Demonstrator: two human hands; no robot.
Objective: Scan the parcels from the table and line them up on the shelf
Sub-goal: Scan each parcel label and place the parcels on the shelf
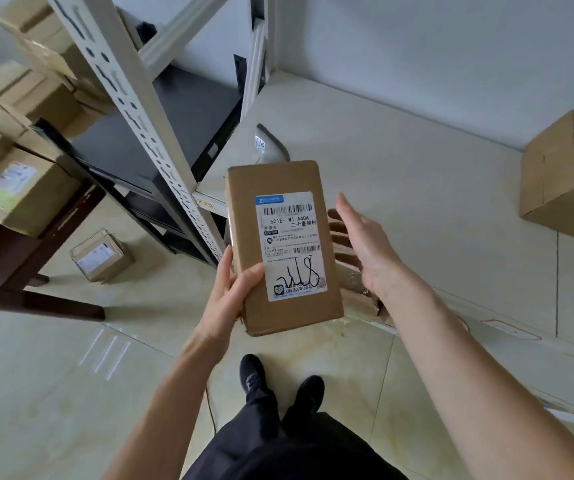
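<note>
Pale floor tiles (53,393) spread under a dark wooden table (8,258) at the left, stacked with cardboard boxes (19,192), one small box (102,258) lying on the floor beside it. Next stands a metal rack (147,133). In the middle, the left hand (233,289) grips a labelled parcel (285,247) by its lower left edge, held over the cream shelf (417,188). Just right of it, the right hand (365,244) hovers with fingers spread, holding nothing. Farther right, another box (562,178) sits on the shelf.
</note>
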